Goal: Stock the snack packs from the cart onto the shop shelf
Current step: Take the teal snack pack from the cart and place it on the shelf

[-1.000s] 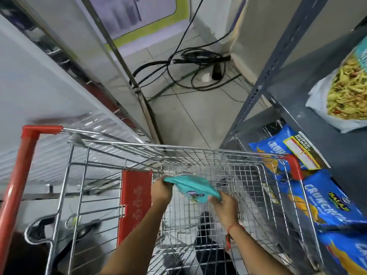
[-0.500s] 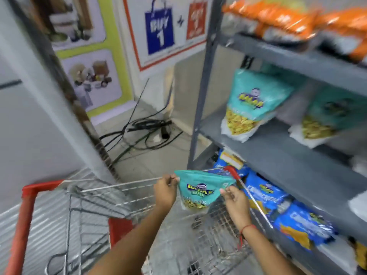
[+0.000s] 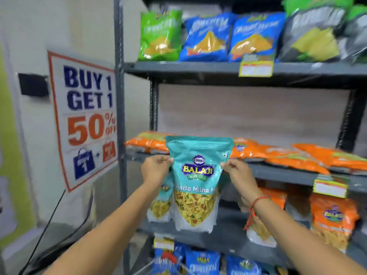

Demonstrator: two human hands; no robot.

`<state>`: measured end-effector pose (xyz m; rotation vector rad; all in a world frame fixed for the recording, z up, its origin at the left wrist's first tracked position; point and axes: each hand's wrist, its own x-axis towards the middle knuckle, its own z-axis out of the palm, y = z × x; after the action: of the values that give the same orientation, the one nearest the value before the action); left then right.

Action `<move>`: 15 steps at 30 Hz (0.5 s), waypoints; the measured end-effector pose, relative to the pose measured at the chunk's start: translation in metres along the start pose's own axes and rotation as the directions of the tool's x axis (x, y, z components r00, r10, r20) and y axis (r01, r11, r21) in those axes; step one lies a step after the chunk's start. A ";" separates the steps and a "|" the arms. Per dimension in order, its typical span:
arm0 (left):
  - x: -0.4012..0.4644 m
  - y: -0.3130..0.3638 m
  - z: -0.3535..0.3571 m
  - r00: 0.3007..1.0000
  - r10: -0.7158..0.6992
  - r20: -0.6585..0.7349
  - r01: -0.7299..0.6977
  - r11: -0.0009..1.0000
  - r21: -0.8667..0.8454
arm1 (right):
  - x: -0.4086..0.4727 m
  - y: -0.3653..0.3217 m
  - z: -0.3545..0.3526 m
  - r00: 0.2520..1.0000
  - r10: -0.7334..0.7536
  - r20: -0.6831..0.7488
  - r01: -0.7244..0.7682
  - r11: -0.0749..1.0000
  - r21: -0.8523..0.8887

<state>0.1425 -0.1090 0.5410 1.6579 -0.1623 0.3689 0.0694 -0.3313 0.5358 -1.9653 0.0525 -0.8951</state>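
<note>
Four tiers of grey metal shelving (image 3: pixel 198 68) filling the right of the head view, seen from in front and slightly below the top tier. On the wall to the left, a white poster (image 3: pixel 87 120) with an orange border, reading "BUY 1 GET 1" in blue and "50% OFF" in orange. Top tier: a green pack (image 3: pixel 160 34), two blue packs (image 3: pixel 208 36) and dark packs with green tops (image 3: pixel 313 32), all upright in a row. Second tier: orange packs (image 3: pixel 288 155) lying flat, overlapping one another. Third tier: a teal pack (image 3: pixel 160 203) standing at the left, partly hidden; upright orange packs (image 3: pixel 333 217) at the right. Bottom tier: more blue packs (image 3: pixel 202 262), only their tops visible.

Held up in front of the second and third tiers, upright and facing the camera, a teal snack pack (image 3: pixel 196 183) marked "BALAJI WAFERS", with a clear window of yellow mix in its lower half. Both bare forearms reaching up from the lower edge. Left hand (image 3: pixel 155 168) pinching the pack's left edge between thumb and fingertips; right hand (image 3: pixel 238 173) pinching the right edge the same way, at matching height. Around the right wrist, a red thread (image 3: pixel 256 203) with loose ends hanging. Yellow price tags (image 3: pixel 256 66) clipped to the shelf edges, print too blurred to read.
</note>
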 end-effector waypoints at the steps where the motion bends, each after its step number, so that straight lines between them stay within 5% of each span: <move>1: 0.002 0.019 0.007 1.000 0.023 0.013 -0.022 1.000 -0.020 | 0.008 -0.011 -0.014 1.000 -0.012 -0.017 0.012 1.000 0.003; 7: 0.007 0.088 0.040 0.996 0.074 0.039 -0.070 0.992 -0.108 | 0.040 -0.043 -0.072 0.994 0.026 -0.107 -0.018 0.997 0.069; 15: 0.005 0.092 0.056 0.995 0.067 0.071 -0.059 0.993 -0.107 | 0.036 -0.039 -0.085 0.993 0.072 -0.098 -0.066 0.996 0.065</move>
<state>0.1255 -0.1748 0.6245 1.5664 -0.2859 0.3411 0.0323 -0.3861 0.6103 -1.8497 0.1489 -0.9389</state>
